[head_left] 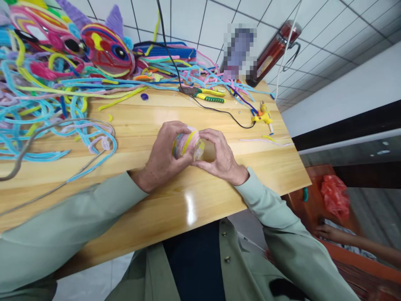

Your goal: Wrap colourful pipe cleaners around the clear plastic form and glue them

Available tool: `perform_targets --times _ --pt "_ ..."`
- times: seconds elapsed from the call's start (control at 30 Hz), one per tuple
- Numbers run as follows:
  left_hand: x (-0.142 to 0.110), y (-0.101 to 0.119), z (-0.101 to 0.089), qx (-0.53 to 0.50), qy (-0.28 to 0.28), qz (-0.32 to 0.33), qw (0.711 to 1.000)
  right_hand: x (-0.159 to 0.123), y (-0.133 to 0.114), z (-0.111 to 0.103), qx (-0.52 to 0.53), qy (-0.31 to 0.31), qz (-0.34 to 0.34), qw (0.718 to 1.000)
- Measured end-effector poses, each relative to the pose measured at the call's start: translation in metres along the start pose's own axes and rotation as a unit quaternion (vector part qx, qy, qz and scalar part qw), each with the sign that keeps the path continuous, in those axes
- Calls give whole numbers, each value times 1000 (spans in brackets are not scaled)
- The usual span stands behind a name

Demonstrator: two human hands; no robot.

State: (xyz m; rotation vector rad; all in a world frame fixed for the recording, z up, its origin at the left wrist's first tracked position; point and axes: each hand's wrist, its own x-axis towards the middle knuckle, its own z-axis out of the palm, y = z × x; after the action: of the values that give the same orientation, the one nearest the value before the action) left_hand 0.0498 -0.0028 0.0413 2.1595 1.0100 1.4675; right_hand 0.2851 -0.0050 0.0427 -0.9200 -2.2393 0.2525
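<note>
Both my hands meet over the middle of the wooden table (150, 121). My left hand (163, 156) is curled round a small clear round object wrapped in pink and yellow pipe cleaners (188, 144). My right hand (221, 156) pinches the same object from its right side with thumb and fingertips. Part of the object is hidden by my fingers.
A big tangle of coloured pipe cleaners (46, 100) and a colourful fish-like figure (106, 50) fill the table's left and back. Yellow-handled pliers (206, 95), a yellow glue gun (263, 117) with black cable, and a red flask (275, 50) lie behind. Another person's hand (326, 232) shows at lower right.
</note>
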Motion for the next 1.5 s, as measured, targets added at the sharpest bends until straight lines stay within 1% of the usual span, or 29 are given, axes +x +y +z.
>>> perform_targets --times 0.1,0.23,0.33,0.4,0.47,0.6,0.77,0.93,1.0,1.1,1.2,1.3,1.4,1.5 --pt "0 -3 0 8 3 10 1000 1 4 0 19 -2 27 999" --pt "0 -5 -1 34 -21 12 999 3 4 -3 19 0 18 1000" --pt "0 -5 -3 29 -26 12 999 4 3 -4 9 -10 29 999" --pt "0 -4 -3 20 -25 9 999 4 3 -4 10 -13 17 1000" --pt "-1 -3 -3 18 -27 7 999 4 3 -6 15 -12 -12 1000" --pt "-1 -1 -3 7 -30 9 1000 8 1 -13 36 9 -44 998" --pt "-3 0 -2 28 -41 15 999 17 1 -16 39 54 -29 997" --pt "-4 5 -2 30 -59 28 997 20 4 -15 47 58 -7 997" --pt "-3 9 -3 25 -64 32 997 20 4 -15 50 65 -13 997" --pt "0 13 -4 23 -51 24 998 21 0 -15 49 75 -44 995" --pt "2 17 -4 21 -32 2 999 21 -5 -15 52 84 -72 993" --pt "3 19 -4 15 -28 -19 999 20 -6 -16 54 77 -66 993" --pt "3 19 -4 6 -26 -23 999 19 -5 -19 54 60 -61 995" --pt "3 19 -5 10 -29 -25 999 20 -4 -21 53 58 -65 995"
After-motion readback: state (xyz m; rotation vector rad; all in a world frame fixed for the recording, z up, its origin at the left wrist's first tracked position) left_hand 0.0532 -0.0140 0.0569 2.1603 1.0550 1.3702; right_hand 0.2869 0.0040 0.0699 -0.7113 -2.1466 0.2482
